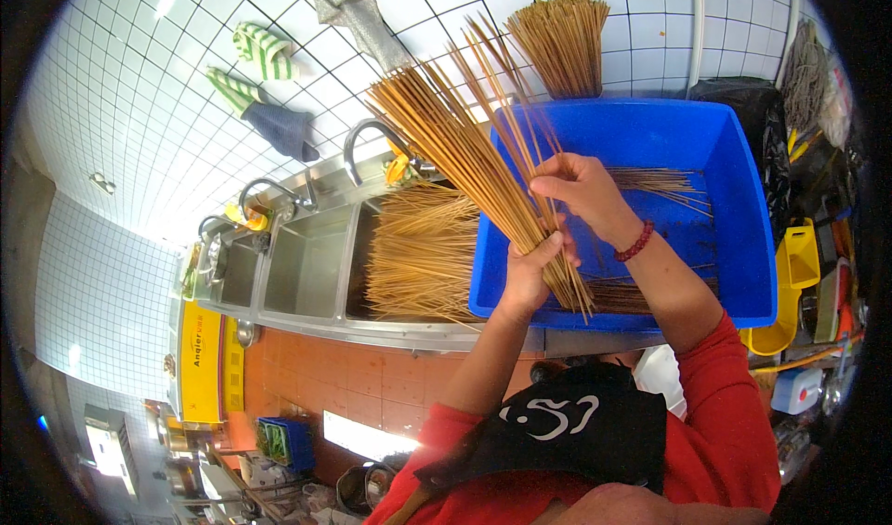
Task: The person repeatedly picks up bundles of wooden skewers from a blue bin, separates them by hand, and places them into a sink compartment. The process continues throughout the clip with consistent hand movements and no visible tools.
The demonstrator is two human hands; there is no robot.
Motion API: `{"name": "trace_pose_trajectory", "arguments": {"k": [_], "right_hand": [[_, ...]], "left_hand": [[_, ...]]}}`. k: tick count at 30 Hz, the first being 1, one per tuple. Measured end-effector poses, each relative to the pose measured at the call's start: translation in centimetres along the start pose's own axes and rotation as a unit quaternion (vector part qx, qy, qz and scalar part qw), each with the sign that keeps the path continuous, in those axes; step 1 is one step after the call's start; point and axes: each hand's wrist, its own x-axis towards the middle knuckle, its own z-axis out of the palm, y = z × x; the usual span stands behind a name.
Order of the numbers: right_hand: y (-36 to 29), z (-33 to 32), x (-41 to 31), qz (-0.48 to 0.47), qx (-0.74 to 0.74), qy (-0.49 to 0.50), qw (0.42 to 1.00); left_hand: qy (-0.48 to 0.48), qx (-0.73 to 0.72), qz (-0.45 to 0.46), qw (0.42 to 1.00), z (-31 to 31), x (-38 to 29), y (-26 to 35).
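Note:
My left hand (533,270) is closed around the lower end of a thick bundle of thin wooden sticks (463,166), which fans out towards the tiled wall. At the bundle's right side, my right hand (582,190) pinches a few sticks that stand apart from the rest. Below both hands is a blue plastic tub (742,211) with more sticks (658,182) lying in it. A large pile of loose sticks (421,253) fills the sink basin left of the tub. Another upright bundle of sticks (563,47) stands behind the tub against the wall.
Steel sink basins (308,264) with curved faucets (362,142) run to the left. Cloths (268,51) hang on the tiled wall. A black plastic bag (749,117) and a yellow plastic container (798,253) are right of the tub. A blue crate (296,443) stands on the floor.

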Motion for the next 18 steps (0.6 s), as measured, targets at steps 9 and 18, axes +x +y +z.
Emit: {"name": "trace_pose_trajectory", "arguments": {"k": [9,18], "right_hand": [[-1.4,1.1,0.2,-0.023,0.000,-0.041,0.999],[-4.2,5.0,0.1,-0.065,-0.019,-0.088,0.994]], "left_hand": [[0.024,-0.002,0.025,0.999,1.0,-0.6,1.7],[0.023,-0.033,0.064,0.997,1.5,-4.8,9.9]]}}
